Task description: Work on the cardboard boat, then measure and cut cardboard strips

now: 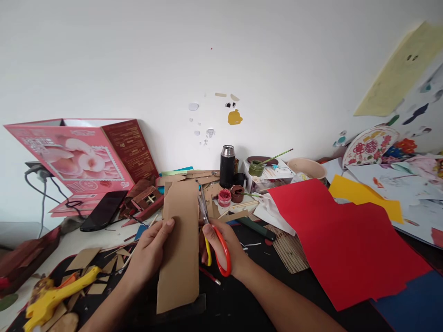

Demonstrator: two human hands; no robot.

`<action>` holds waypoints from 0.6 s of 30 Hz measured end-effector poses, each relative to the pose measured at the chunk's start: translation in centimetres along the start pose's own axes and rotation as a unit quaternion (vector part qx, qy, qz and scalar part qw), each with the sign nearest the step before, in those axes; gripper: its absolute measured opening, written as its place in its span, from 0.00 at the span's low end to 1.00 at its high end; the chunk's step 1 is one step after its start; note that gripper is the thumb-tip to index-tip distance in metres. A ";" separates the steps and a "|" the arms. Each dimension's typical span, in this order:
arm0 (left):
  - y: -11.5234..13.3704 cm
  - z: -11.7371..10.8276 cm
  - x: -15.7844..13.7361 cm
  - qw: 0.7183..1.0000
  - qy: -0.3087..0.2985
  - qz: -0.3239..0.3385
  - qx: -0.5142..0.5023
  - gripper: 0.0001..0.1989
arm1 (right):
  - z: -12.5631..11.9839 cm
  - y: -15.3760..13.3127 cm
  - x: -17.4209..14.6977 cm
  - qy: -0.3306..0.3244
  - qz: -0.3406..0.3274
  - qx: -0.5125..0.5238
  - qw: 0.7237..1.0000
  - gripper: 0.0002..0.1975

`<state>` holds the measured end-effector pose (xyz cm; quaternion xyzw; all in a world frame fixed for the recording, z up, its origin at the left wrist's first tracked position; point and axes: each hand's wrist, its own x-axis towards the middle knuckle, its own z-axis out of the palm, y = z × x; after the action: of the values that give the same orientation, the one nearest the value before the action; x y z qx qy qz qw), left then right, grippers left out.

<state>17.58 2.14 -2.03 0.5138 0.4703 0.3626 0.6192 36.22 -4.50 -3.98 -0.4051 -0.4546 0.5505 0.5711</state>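
My left hand (150, 242) grips a long strip of brown cardboard (182, 249) by its left edge, thumb on the front face. The strip stands tilted upright over the dark mat. My right hand (231, 246) holds a pair of scissors (224, 253) with red and yellow handles, fingers in the loops. The metal blades point up and lie just beside the strip's right edge; whether they touch it I cannot tell. A red-ended pencil (210, 275) lies on the mat below the scissors.
A yellow glue gun (58, 295) and cardboard scraps (83, 259) lie at the left. Behind stand a black thermos (227, 168), a red paint jar (224, 198) and a green paint jar (256, 169). Red paper (346, 244) covers the right side. A pink box (83, 157) leans back left.
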 end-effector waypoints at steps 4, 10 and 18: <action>0.2 0.9 -0.6 0.999 -0.046 0.007 0.005 0.31 | 0.0 -0.3 0.0 0.031 -0.060 -0.035 0.997 0.32; 1.0 1.2 -1.0 0.995 -0.086 0.050 0.024 0.29 | -0.5 0.1 0.0 0.061 -0.068 -0.097 0.991 0.32; 0.8 0.5 -0.8 0.995 -0.092 0.015 -0.029 0.29 | -0.2 -0.4 -0.2 0.020 -0.096 -0.084 0.992 0.28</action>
<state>17.81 1.43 -1.09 0.5340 0.3925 0.3368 0.6689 36.47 -4.75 -3.66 -0.4167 -0.5245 0.4451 0.5942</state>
